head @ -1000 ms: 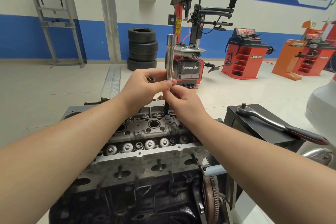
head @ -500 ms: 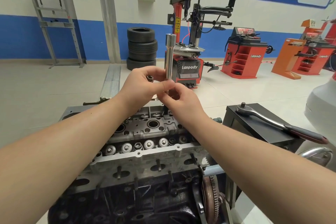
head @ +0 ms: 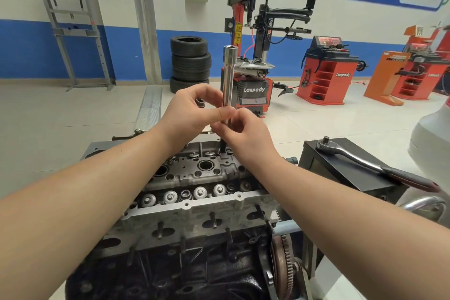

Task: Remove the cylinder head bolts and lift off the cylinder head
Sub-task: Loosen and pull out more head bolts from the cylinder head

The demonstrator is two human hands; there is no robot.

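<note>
Above the far side of the cylinder head (head: 194, 192), a long chrome socket (head: 229, 75) stands upright, open end up. The left hand (head: 192, 114) pinches its lower shaft and holds a small dark socket (head: 200, 102); the right hand (head: 243, 136) fingers (head: 220, 126) pinch just beneath

Socket (head: 229, 75) polished metal; cylinder head (head: 194, 204) seemingly rough-cast metal.

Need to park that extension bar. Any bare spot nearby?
Best: black box top, bare patch left and front of the ratchet. Cylinder head is crowded with valve springs, bores and studs, and both hands hold the bar over its far end.
</note>
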